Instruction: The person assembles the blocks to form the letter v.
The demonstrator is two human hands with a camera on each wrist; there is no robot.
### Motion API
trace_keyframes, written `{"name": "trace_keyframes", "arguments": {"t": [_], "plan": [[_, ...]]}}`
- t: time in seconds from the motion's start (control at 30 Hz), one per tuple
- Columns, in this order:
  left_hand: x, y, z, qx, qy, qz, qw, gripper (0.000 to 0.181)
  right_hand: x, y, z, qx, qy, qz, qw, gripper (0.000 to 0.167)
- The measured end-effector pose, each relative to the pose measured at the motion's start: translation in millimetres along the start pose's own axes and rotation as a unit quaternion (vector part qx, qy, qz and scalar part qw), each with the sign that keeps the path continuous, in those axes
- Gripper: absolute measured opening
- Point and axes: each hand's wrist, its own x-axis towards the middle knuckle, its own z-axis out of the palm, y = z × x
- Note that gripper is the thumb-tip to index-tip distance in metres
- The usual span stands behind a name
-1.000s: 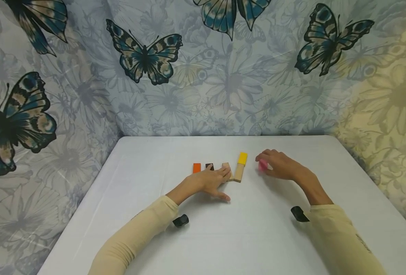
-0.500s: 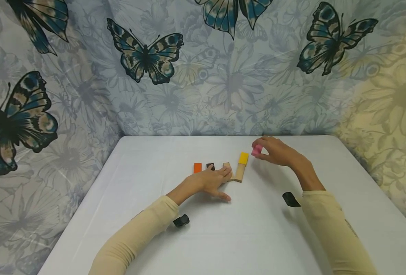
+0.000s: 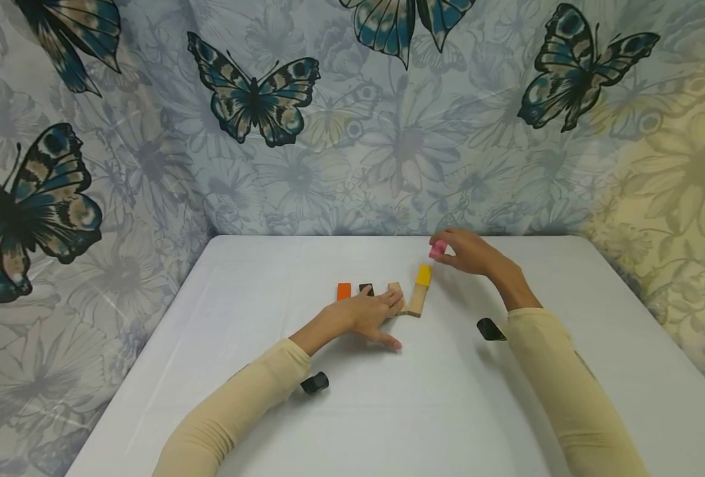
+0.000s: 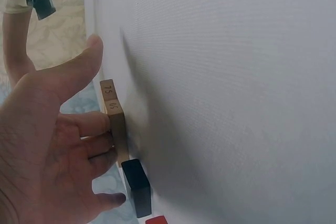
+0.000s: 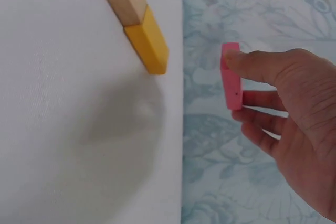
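Note:
My right hand (image 3: pixel 474 255) pinches a pink block (image 5: pixel 233 90) between thumb and fingers, raised beyond the far end of a yellow block (image 3: pixel 424 275). The yellow block lies end to end with a plain wooden block (image 3: pixel 416 300) on the table. Over the row to the left, my left hand (image 3: pixel 358 317) lies with its fingers extended and its thumb apart. Its fingertips touch a wooden block (image 4: pixel 118 129) marked 50 in the left wrist view. A black block (image 4: pixel 137 190) stands by its little finger. Left of that is an orange block (image 3: pixel 343 291); the hand partly hides the row.
The blocks are on a white table (image 3: pixel 436 404), whose far edge borders a butterfly-patterned cloth backdrop (image 3: pixel 340 185). A black wrist camera (image 3: pixel 315 383) sticks out below the left sleeve, another camera (image 3: pixel 491 329) beside the right sleeve.
My right hand has carried the pink block away from me and to the left, from right of the yellow block to beyond its far end. My left hand has stayed in place.

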Motion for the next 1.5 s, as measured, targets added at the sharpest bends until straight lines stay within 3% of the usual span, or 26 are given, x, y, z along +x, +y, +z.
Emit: {"name": "trace_keyframes", "arguments": {"t": [0.33,0.53,0.77,1.07,1.5], "plan": [[1.4,-1.2,2.0,-0.011,-0.001,-0.002,0.9999,0.101,21.4,20.7,18.8,0.012,0.006,-0.008,0.9999,0.033],[2.9,-1.4,3.0,-0.010,-0.001,-0.002,1.0000,0.101,27.6,25.1,30.0,0.021,-0.010,-0.006,0.9997,0.033],[2.3,-2.1,2.7,-0.010,0.001,0.004,0.9999,0.100,30.8,28.6,39.3,-0.006,-0.023,-0.007,0.9997,0.030],[1.5,-1.6,2.1,-0.014,-0.008,0.000,0.9999,0.099,34.3,28.2,38.6,0.005,-0.062,0.021,0.9978,0.038],[0.9,-1.4,3.0,-0.010,0.000,0.000,0.9999,0.100,31.2,30.9,38.4,0.010,-0.078,0.027,0.9965,0.035]]}}
